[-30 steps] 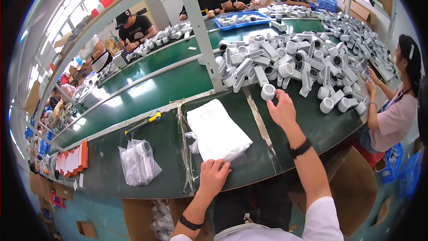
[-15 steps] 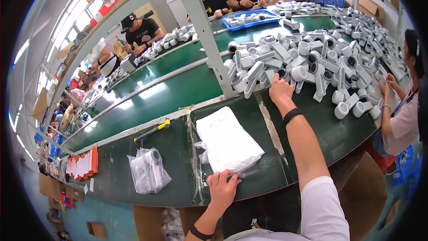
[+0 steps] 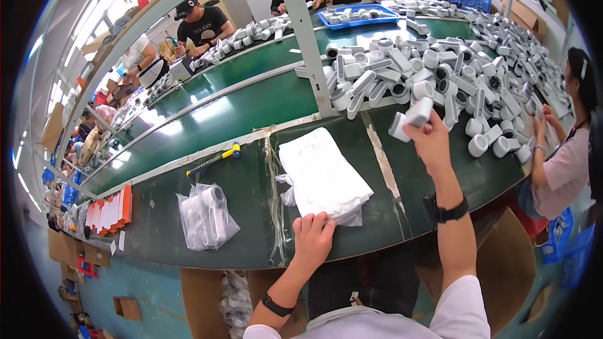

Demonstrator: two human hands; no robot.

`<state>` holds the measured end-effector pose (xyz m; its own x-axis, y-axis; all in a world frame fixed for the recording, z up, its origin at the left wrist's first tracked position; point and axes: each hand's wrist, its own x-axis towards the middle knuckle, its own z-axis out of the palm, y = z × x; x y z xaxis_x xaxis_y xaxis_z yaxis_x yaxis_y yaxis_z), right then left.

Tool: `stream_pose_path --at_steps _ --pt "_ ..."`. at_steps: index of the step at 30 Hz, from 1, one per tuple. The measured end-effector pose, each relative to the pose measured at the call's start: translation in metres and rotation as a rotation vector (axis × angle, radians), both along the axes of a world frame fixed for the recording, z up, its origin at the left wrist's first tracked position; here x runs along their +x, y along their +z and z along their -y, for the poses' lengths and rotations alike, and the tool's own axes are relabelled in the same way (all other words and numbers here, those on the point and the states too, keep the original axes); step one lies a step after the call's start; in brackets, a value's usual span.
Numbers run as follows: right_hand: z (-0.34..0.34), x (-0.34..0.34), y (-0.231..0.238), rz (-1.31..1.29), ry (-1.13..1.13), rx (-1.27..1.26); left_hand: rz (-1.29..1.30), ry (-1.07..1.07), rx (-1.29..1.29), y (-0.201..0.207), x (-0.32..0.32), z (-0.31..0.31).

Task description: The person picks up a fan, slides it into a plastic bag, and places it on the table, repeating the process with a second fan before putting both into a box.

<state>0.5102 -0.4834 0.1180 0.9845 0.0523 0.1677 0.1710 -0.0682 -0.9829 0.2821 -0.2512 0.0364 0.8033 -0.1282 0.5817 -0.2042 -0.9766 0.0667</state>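
My right hand [image 3: 433, 144] is closed around a white plastic device with a round head [image 3: 411, 120], held above the dark green bench in front of the pile. The pile [image 3: 433, 75] has many similar white and grey devices with round ends and flat handles. My left hand [image 3: 312, 238] rests on the near edge of a stack of white plastic bags [image 3: 323, 176], its fingers slightly bent and apart. Left of the stack lies a clear bag [image 3: 207, 216] with white devices inside.
A yellow and black hammer [image 3: 213, 159] and orange-and-white cards [image 3: 110, 210] lie on the bench. A metal post [image 3: 304, 37] rises at its far edge. Other people work across the green conveyor [image 3: 251, 97], by a blue tray [image 3: 358, 16], and at the right [image 3: 562, 157]. Cardboard boxes stand below.
My right hand has taken a white device from the pile and drawn it back toward me. My left hand stays at the bag stack. The whole view has shifted slightly.
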Motion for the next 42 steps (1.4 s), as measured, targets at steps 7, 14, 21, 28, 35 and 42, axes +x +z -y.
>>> stream_pose_path --at_steps 7,14,21,28,35,42 --pt "0.041 -0.11 -0.008 -0.35 0.221 0.697 0.048 -0.026 -0.658 0.012 0.008 0.003" --pt "0.04 -0.172 -0.044 -0.351 0.621 1.155 -0.231 0.005 -1.548 0.034 0.014 0.0" --pt "0.014 -0.181 -0.077 -0.392 0.436 0.83 -0.241 -0.06 -1.615 0.039 0.02 0.008" --pt "-0.018 -0.178 -0.04 -0.317 0.489 0.765 -0.261 -0.116 -1.668 0.045 0.025 0.027" --pt "-0.071 -0.164 -0.033 -0.237 0.169 0.325 -0.316 -0.226 -1.664 0.037 0.025 0.032" --pt "-0.07 -0.151 -0.031 -0.224 0.032 0.268 -0.341 -0.181 -1.782 0.038 0.027 0.02"
